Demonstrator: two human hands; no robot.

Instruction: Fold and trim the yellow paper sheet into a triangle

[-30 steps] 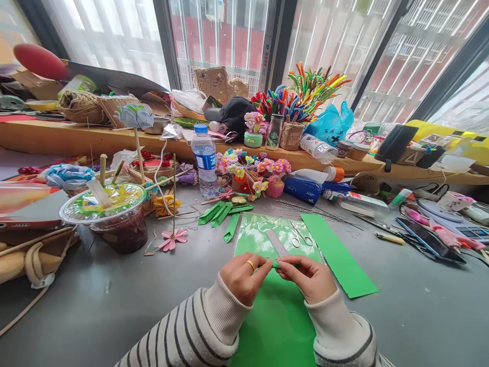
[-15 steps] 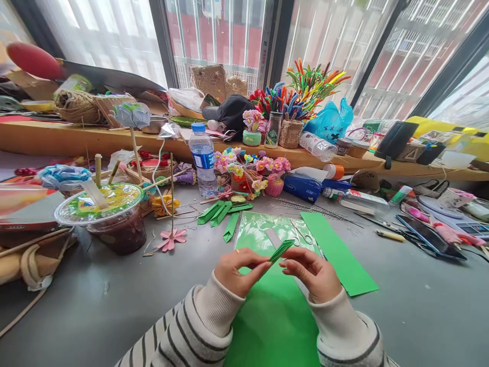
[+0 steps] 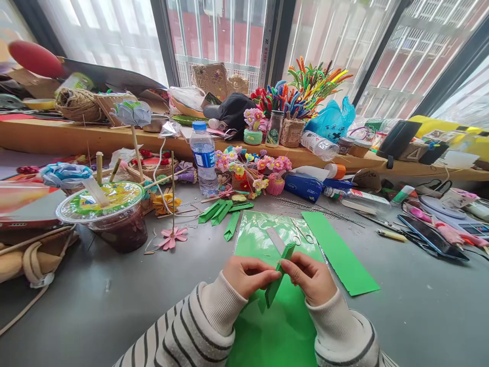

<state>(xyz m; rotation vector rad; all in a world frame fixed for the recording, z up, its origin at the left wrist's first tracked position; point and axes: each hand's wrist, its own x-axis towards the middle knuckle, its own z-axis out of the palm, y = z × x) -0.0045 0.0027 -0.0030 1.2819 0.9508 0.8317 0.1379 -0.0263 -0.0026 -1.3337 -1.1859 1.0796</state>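
Between my two hands, a folded green paper piece [image 3: 274, 290] tilts up to the right above a green sheet [image 3: 252, 336]. My left hand [image 3: 246, 275] pinches it from the left, thumb and fingertips closed near its middle. From the other side my right hand [image 3: 311, 278] is closed on it too, with the thumb on its upper part. Similar folded green strips [image 3: 221, 211] lie in a small group beyond my left hand. Behind the hands, scissors [image 3: 303, 233] and a pale flat strip [image 3: 275, 239] rest on a clear plastic sleeve [image 3: 254, 224].
A long green paper strip [image 3: 344, 260] lies at the right. To the left stand a lidded cup [image 3: 122, 229] and a pink paper flower [image 3: 173, 238]. A water bottle [image 3: 204, 163] stands behind, near a blue tissue pack [image 3: 303, 187]. A phone [image 3: 431, 237] lies far right.
The folded paper has turned steeper, its lower end now showing below the fingers. My right hand has moved left and taken hold of it; before, only the left hand clearly gripped it.
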